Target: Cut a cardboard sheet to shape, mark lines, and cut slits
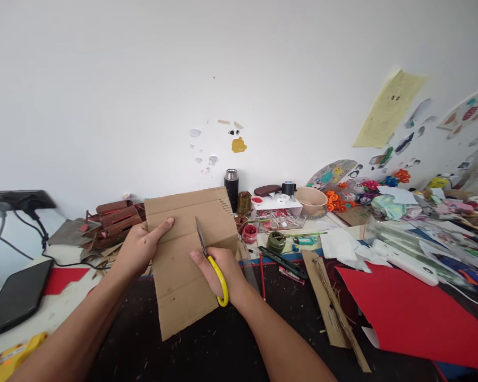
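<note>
A creased sheet of brown cardboard (183, 270) is held up above the dark work mat, tilted toward me. My left hand (147, 241) grips its left edge, thumb flat on the face and fingers hidden behind. In my right hand (223, 265) is a pair of scissors (222, 281) with yellow handles, fingers wrapped round the loops. One blade lies over the cardboard's face, pointing up and away; the other blade is hidden. A short row of slits marks the sheet's upper right corner.
Cardboard strips (329, 302) and red paper (418, 313) lie to the right. Behind are a green-handled cutter (282, 261), a paint jar (276, 242), a black flask (231, 188) and a bowl (311, 200). A phone (18, 297) sits left, near a cable.
</note>
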Demonstrator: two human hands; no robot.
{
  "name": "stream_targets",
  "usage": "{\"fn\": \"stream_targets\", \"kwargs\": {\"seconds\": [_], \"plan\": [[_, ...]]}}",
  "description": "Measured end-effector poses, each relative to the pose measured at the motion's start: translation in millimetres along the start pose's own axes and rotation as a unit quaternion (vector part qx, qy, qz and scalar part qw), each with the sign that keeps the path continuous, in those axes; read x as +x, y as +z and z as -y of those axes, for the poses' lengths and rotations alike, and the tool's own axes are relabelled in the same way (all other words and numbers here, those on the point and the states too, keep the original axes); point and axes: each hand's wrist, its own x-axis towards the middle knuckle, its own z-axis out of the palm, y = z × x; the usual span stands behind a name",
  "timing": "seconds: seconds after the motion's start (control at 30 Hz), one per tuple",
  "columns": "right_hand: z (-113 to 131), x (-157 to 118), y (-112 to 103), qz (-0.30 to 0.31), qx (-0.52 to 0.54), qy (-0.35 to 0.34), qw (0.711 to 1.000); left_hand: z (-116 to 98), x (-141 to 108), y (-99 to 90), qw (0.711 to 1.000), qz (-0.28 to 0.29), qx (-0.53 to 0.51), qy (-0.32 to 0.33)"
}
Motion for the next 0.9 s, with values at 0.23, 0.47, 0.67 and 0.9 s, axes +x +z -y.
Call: {"fn": "stream_targets", "kwargs": {"seconds": [0.23,0.47,0.67,0.9], "plan": [[0,-2,2,-0.012,0.004,0.000,1.000,2,0,2.2,1.000,-0.006,-0.012,-0.014],[-2,-3,9,-0.023,0.025,-0.002,0.999,8,4,2.5,0.999,-0.003,-0.016,-0.035],[-3,-2,12,-0.028,0.026,0.009,0.999,8,5,4.0,0.999,-0.005,-0.032,-0.035],[-7,-4,16,-0.031,0.034,0.003,0.999,-2,-2,10.2,0.998,-0.010,-0.051,-0.040]]}}
